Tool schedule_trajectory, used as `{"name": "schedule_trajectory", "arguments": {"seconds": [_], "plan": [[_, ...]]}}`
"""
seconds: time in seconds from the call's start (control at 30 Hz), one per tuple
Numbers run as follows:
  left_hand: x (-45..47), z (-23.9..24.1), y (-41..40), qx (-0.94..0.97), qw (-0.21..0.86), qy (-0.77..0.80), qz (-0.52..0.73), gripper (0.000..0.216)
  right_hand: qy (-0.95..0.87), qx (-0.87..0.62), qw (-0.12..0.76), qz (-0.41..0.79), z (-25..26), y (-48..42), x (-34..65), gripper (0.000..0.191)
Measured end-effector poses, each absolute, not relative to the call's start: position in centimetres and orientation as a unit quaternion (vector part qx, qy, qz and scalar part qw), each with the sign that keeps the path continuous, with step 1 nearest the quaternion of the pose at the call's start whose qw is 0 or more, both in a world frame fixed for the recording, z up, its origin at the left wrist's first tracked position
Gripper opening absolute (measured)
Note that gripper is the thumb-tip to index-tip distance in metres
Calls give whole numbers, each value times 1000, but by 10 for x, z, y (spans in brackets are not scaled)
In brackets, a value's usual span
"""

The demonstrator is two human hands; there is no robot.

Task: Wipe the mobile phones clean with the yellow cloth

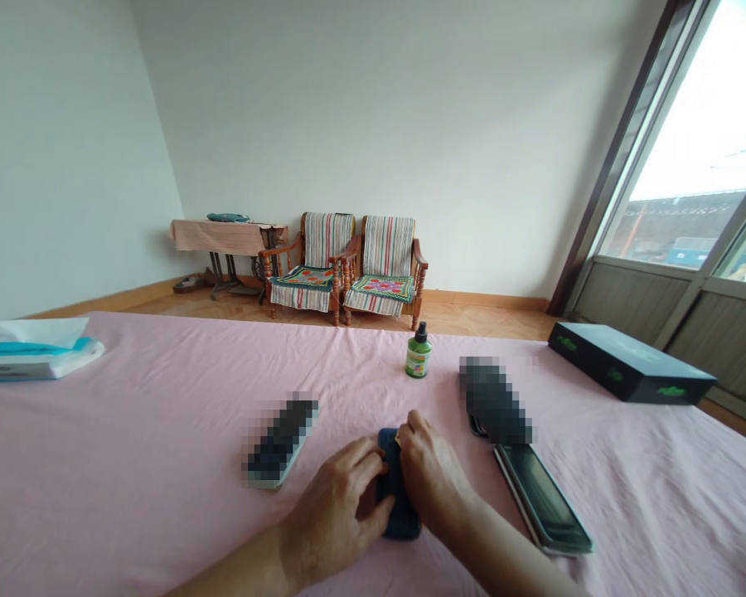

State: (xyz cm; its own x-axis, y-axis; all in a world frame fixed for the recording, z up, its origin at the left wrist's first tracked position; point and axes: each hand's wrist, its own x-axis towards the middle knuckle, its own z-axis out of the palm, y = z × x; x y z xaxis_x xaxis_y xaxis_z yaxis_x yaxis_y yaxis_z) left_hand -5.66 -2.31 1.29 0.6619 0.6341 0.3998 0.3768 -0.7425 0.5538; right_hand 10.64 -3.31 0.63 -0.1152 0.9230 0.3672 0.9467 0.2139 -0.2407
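The blue case (pixel 399 485) looks matt, the tablecloth (pixel 162 448) creased, 2 armchairs (pixel 420 258) wooden (cloth-draped).

A phone (pixel 401 512) lies on the cloth (pixel 162 448), between two hands.
The left hand (pixel 341 502) is at its left, the right hand (pixel 433 473) at its right. A second phone (pixel 283 444) lies left of both, tissues (pixel 37 361) farther left; a third (pixel 548 497) lies right, the box (pixel 631 369) behind it, farther right. The bottle (pixel 418 356) stands behind the hands; beyond the cloth, chairs (pixel 382 249), a table (pixel 220 236) to their left.
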Motion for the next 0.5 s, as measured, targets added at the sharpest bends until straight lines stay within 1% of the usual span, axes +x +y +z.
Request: {"name": "schedule_trajectory", "arguments": {"seconds": [0.27,0.4,0.5], "plan": [[-56,12,-22,890,212,288,283,23,-757,-599,255,-60,-6,-39,110,27],[-56,11,-21,895,203,285,278,25,-748,-602,273,-58,-2,-36,110,27],[-56,9,-19,896,197,282,281,26,-747,-607,267,-52,-1,-37,110,26]]}}
